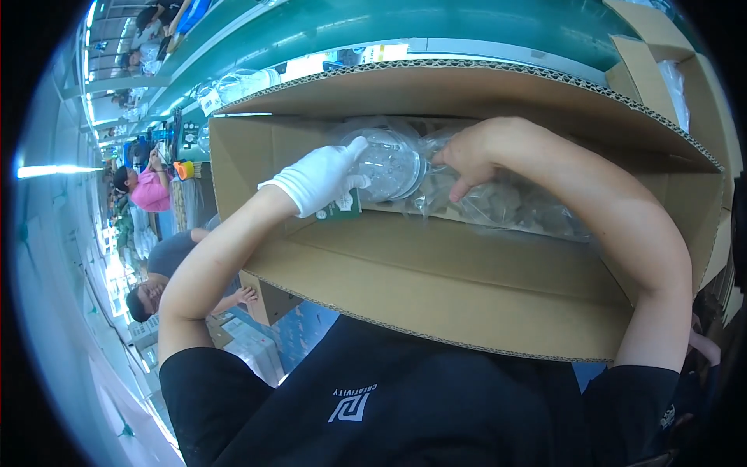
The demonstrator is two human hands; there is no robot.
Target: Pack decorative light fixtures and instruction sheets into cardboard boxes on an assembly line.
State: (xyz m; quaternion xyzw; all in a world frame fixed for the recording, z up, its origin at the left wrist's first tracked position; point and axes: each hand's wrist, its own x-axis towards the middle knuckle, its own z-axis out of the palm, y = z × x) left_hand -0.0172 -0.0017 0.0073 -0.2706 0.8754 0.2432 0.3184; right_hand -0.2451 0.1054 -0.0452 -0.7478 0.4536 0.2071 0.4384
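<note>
A clear, round container like a jar (383, 167) lies in an open cardboard box (436, 284) in front of me, with clear plastic film around it. My left hand (317, 179), in a white glove, grips the jar's left side with thumb and fingers apart around it. Below that hand hangs a green printed card (340, 207). My right hand (476, 156) is bare and reaches in from the right. Its fingers are spread, with the fingertips close to the jar's right rim; exact contact is unclear. Under it lie clear plastic bags (517, 206), whose contents I cannot make out.
Behind the box runs a green conveyor belt (498, 27) with clear containers (241, 84) at its left. Another open carton (650, 70) stands at the far right. At left, a person in grey (175, 253) touches a small carton (268, 300); a person in pink (152, 191) is farther off.
</note>
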